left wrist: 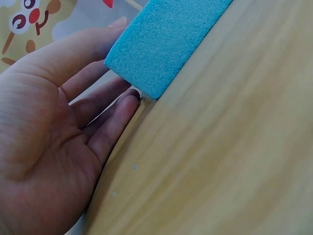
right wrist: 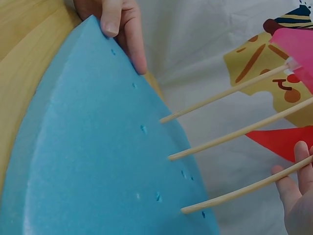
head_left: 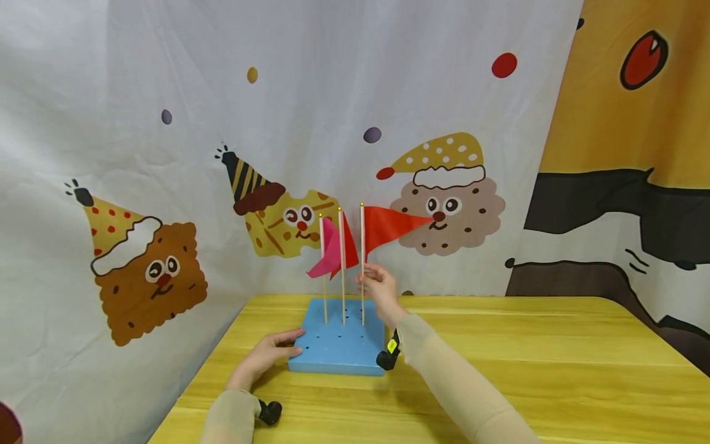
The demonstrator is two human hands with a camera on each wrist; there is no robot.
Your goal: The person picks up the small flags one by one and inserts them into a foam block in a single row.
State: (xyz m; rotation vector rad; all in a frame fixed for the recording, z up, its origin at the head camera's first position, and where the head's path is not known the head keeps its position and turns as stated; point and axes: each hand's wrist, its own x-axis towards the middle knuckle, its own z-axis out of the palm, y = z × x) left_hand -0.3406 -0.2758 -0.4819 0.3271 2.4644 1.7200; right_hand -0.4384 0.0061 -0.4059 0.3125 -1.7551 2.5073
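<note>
A blue foam block with small holes in its top lies on the table. Three thin wooden sticks bearing flags stand upright in it: a pink flag on the left, a red flag in the middle and another red flag on the right. My right hand holds the right flag's stick partway up, below the cloth; its thumb is hidden in the right wrist view. At the block's left side, my left hand touches the edge with extended fingers, thumb near the front corner.
The yellow wood-grain table stretches out to the right of the block. Behind it hangs a white cloth backdrop printed with cartoon biscuits in party hats. Black devices are worn at both wrists.
</note>
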